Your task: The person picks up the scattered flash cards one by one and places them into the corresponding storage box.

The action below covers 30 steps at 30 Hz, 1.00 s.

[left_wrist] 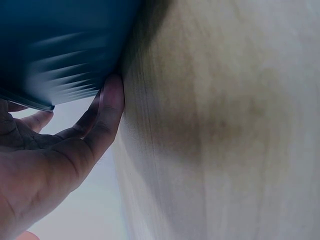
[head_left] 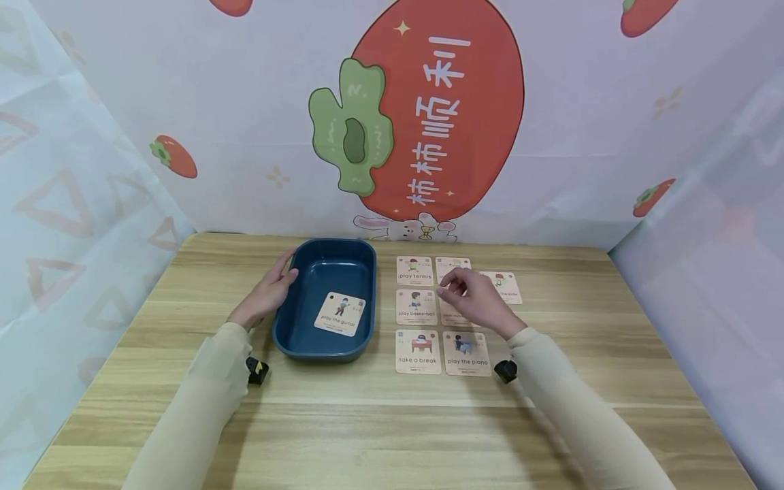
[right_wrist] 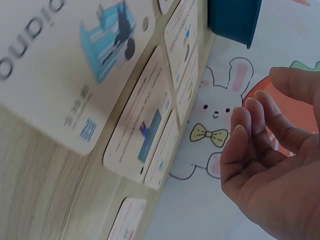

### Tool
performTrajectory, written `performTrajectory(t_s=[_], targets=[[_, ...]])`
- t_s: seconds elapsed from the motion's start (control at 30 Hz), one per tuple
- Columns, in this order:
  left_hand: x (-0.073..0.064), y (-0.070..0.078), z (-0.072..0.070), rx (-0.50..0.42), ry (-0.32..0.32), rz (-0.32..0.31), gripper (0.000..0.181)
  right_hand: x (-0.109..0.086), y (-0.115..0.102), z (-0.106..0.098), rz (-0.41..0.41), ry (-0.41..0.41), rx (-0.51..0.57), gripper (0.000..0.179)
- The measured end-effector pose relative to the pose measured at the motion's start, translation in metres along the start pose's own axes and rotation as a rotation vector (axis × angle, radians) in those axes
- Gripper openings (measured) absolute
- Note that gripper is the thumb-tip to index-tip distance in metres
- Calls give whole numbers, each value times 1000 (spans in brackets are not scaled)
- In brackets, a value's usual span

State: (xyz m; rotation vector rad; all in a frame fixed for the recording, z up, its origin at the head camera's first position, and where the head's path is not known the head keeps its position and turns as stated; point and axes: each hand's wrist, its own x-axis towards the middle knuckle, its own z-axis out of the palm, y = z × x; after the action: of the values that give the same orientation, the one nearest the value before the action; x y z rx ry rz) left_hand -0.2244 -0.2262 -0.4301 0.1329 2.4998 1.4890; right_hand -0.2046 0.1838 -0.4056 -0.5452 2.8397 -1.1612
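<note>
My left hand [head_left: 267, 294] holds the left side of a dark blue plastic bin [head_left: 324, 354]. In the left wrist view its fingers [left_wrist: 112, 97] lie against the bin's outer wall, one low by the tabletop. A "play the guitar" card [head_left: 339, 314] lies tilted inside the bin. Over the card rows hovers my right hand [head_left: 474, 299], fingers loosely bent, thumb apart, nothing between them in the right wrist view. It partly covers a middle-row card [head_left: 458, 317], a top-row card [head_left: 452, 263] and a "the slide" card [head_left: 507, 288].
Left of the right hand lie "play tennis" [head_left: 414, 271] and "play basketball" [head_left: 416, 307] cards. "Take a break" [head_left: 418, 352] and "play the piano" [head_left: 467, 354] cards form the nearest row. A printed cloth wall [head_left: 257, 136] rises behind the wooden table [head_left: 367, 435].
</note>
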Motion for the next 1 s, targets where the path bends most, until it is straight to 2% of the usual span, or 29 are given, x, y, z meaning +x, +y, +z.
performTrajectory(t_s=[1.0], targets=[[0, -1, -1, 8, -5, 12, 59, -10, 49, -39, 185, 49, -104, 30]])
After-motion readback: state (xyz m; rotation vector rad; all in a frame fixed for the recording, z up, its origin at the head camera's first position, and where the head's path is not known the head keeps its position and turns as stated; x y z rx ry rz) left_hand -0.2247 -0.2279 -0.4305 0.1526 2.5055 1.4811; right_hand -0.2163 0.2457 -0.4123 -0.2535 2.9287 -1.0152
